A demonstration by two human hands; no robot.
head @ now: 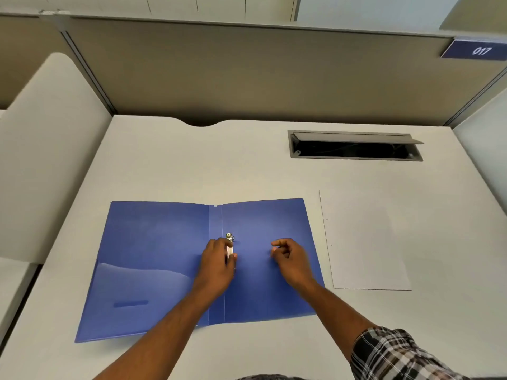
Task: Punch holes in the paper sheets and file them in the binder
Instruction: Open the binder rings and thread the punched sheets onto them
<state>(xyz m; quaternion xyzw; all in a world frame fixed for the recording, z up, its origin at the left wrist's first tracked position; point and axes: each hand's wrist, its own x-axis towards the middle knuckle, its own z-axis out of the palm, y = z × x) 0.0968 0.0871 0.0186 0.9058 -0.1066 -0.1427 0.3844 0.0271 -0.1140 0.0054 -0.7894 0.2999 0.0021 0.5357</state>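
Blue plastic, the binder (164,259) lies spread open and flat on the white bench (192,160), its metal clip (230,242) standing beside the spine. The person's left hand (216,263) curls its fingers around the clip. The right hand (290,259) hovers over the binder's right cover, fingers loosely curled and holding nothing. White paper sheets (365,242) lie on the bench just right of the binder. A grey cable hatch (356,146) sits open farther back.

A blue sign (476,50) on the partition reads "017".
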